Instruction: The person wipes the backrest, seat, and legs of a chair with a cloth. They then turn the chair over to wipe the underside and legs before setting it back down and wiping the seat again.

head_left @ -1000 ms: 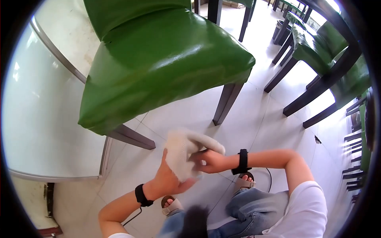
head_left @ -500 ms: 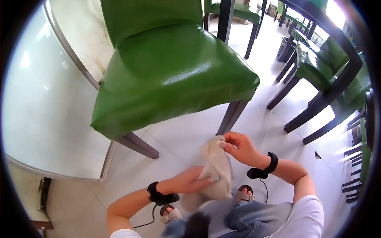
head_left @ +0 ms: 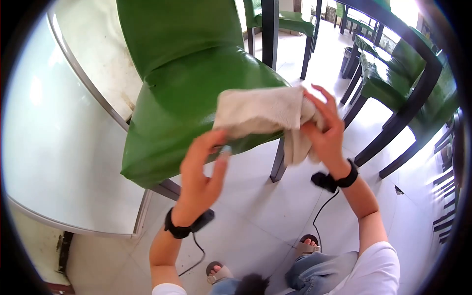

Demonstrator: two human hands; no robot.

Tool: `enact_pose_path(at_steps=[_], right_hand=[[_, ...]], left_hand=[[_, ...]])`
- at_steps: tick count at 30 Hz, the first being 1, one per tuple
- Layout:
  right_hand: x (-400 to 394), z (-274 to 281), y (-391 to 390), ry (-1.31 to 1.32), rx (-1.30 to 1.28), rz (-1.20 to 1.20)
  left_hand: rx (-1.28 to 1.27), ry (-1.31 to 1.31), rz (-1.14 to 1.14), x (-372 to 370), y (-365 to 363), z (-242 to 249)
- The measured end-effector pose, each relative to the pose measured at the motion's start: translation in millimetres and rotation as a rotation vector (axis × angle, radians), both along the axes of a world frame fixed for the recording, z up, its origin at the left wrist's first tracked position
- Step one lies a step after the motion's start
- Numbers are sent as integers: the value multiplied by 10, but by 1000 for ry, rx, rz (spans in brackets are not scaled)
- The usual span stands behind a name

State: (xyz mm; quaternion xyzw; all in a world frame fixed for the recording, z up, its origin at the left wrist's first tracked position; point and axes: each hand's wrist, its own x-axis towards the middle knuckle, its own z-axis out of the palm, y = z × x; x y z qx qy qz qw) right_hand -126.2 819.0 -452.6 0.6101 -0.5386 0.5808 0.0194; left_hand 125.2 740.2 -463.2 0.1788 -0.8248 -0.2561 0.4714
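Observation:
A beige cloth (head_left: 260, 108), folded over, is held up in front of the green chair seat (head_left: 196, 93). My right hand (head_left: 324, 128) grips its right end, thumb below and fingers along the far side, with loose folds hanging beneath. My left hand (head_left: 201, 167) is at the cloth's lower left corner, its fingertips right by the edge and slightly blurred. Its thumb stands apart from the fingers, and a gap shows between them. Behind the cloth, part of the seat's front right corner is hidden.
A glossy white panel (head_left: 64, 147) with a metal rim stands close on the left. More green chairs (head_left: 388, 78) with dark legs are at the right and back. A dark curved frame (head_left: 418, 93) crosses the right side. My sandalled feet (head_left: 309, 243) are on the tiled floor.
Both hands have risen from low over the floor to the height of the chair seat, bringing the cloth up. The cloth is now spread sideways, and my left hand has loosened from it.

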Motion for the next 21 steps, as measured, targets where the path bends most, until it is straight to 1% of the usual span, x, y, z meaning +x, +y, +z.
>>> enact_pose_path(at_steps=[2, 3, 6, 7, 9, 10, 12, 13, 14, 16, 18, 19, 21], right_hand=[[-203, 97, -68, 46, 22, -33], [-280, 97, -95, -11, 192, 3], [-247, 5, -213, 194, 95, 4], [-229, -22, -262, 438, 29, -120], [-125, 67, -267, 595, 62, -158], [-72, 101, -275, 673, 80, -177], [-15, 74, -356, 675, 69, -195], [34, 67, -384, 676, 58, -196], [89, 52, -411, 675, 48, -198], [198, -32, -435, 695, -71, -253], [251, -149, -474, 688, -167, -275], [215, -211, -545, 695, -284, -288], [156, -228, -610, 686, -310, -251]], left_hand=[[-136, 4, 217, 117, -45, 77], [-172, -23, 320, 192, -64, 76], [-309, -118, 530, 474, -155, 32], [-392, -198, 616, 566, -174, 44], [-561, -354, 784, 743, -204, 87], [-567, -379, 865, 817, -234, 64], [-582, -428, 1026, 957, -323, -29], [-568, -459, 1052, 1040, -371, -82], [-485, -396, 999, 1048, -377, -130], [-325, -273, 890, 1049, -395, -171], [-313, -292, 901, 1042, -383, -168], [-310, -300, 908, 1036, -390, -162], [-343, -291, 914, 1036, -416, -186]])
